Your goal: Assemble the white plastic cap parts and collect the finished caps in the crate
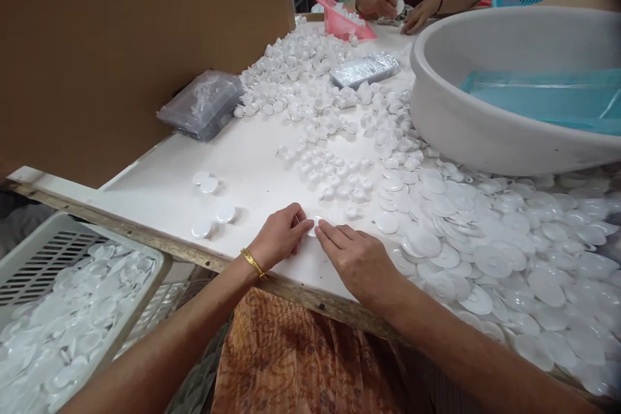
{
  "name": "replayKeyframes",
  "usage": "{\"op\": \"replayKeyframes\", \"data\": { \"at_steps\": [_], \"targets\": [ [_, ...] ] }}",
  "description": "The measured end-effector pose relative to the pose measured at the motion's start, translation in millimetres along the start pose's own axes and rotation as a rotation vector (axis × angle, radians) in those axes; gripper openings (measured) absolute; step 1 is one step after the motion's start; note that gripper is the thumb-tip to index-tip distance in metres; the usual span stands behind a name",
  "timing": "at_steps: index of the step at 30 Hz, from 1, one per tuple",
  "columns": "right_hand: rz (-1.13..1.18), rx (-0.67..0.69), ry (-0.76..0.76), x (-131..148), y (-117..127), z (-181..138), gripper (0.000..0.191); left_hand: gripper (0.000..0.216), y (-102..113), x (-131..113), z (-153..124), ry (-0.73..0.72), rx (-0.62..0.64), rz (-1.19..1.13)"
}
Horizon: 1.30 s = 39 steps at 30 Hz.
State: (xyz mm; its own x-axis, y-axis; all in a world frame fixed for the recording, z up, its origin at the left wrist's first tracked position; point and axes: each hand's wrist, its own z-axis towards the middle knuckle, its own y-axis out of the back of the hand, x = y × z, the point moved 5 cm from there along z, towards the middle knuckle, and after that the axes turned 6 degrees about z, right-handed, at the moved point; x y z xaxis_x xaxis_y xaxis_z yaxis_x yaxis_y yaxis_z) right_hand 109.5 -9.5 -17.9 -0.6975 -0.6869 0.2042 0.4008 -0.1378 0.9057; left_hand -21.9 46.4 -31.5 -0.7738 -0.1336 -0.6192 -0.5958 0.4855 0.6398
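Between my two hands, near the table's front edge, is a small round white plastic disc (315, 226). My left hand (284, 231), with a gold bangle at the wrist, pinches the disc's left side between thumb and fingers. The fingertips of my right hand (356, 259) press on its right side, fingers together. Just beyond lie several small white cup-shaped pieces (334, 174). Flat white discs (451, 207) are heaped to the right of my right hand. Left of my left hand rest several separate white round pieces (226, 213).
A large white tub (495, 142) with a blue tray inside stands at right. A basket of white pieces (72, 310) sits lower left. Plastic-wrapped packs (204, 103), a pink scoop (339, 22) and a brown board (145, 45) are farther back. Across the table a person's hands hold a white piece.
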Motion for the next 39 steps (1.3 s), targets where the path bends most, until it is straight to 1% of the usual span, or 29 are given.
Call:
{"op": "replayKeyframes", "data": {
  "at_steps": [4, 8, 10, 11, 12, 14, 16, 17, 18, 19, 20, 22, 26, 28, 30, 33, 37, 38, 39],
  "targets": [
    [-0.009, 0.048, 0.044, 8, -3, 3, 0.043, 0.033, -1, -2, 2, 0.047, 0.106, 0.041],
    [-0.048, 0.043, 0.076, 13, -5, 6, 0.040, 0.036, -4, 4, 5, 0.133, 0.239, -0.034],
    [-0.017, 0.034, 0.058, 11, -7, 4, 0.040, 0.037, -4, 8, 4, 0.164, 0.266, -0.052],
    [0.015, 0.025, 0.036, 10, -8, 3, 0.041, 0.038, -2, 9, 3, 0.164, 0.235, -0.015],
    [0.051, 0.013, 0.012, 8, -9, 2, 0.041, 0.038, 2, 8, 3, 0.151, 0.166, 0.055],
    [0.120, -0.012, -0.015, 6, -11, 0, 0.044, 0.037, 14, 2, 2, 0.084, -0.065, 0.228],
    [0.166, -0.011, 0.005, 9, -12, 2, 0.045, 0.035, 24, -10, 3, -0.015, -0.321, 0.357],
    [0.186, -0.003, 0.021, 12, -13, 3, 0.045, 0.035, 26, -15, 4, -0.056, -0.425, 0.410],
    [0.210, 0.007, 0.028, 15, -13, 4, 0.044, 0.036, 26, -20, 6, -0.083, -0.504, 0.465],
    [0.241, 0.018, 0.024, 17, -13, 5, 0.043, 0.037, 24, -23, 10, -0.091, -0.557, 0.524],
    [0.276, 0.028, 0.011, 17, -12, 7, 0.042, 0.037, 21, -24, 15, -0.086, -0.585, 0.579],
    [0.336, 0.030, -0.022, 16, -12, 7, 0.038, 0.039, 15, -24, 23, -0.069, -0.591, 0.643],
    [0.368, 0.007, -0.044, 8, -14, 3, 0.035, 0.042, 8, -24, 30, -0.128, -0.613, 0.683],
    [0.362, 0.012, -0.049, 4, -16, 1, 0.034, 0.043, 7, -24, 33, -0.146, -0.580, 0.708],
    [0.355, 0.028, -0.061, 3, -18, 0, 0.035, 0.044, 6, -24, 38, -0.150, -0.521, 0.726],
    [0.343, 0.051, -0.071, 4, -17, 5, 0.035, 0.046, 6, -24, 46, -0.138, -0.467, 0.735],
    [0.334, 0.080, -0.055, -2, -9, 13, 0.028, 0.048, 6, -25, 45, -0.130, -0.518, 0.715],
    [0.335, 0.094, -0.065, -8, -5, 13, 0.026, 0.049, 6, -24, 44, -0.119, -0.536, 0.695],
    [0.331, 0.104, -0.109, -19, 2, 11, 0.025, 0.049, 8, -22, 42, -0.099, -0.548, 0.669]
  ]
}}
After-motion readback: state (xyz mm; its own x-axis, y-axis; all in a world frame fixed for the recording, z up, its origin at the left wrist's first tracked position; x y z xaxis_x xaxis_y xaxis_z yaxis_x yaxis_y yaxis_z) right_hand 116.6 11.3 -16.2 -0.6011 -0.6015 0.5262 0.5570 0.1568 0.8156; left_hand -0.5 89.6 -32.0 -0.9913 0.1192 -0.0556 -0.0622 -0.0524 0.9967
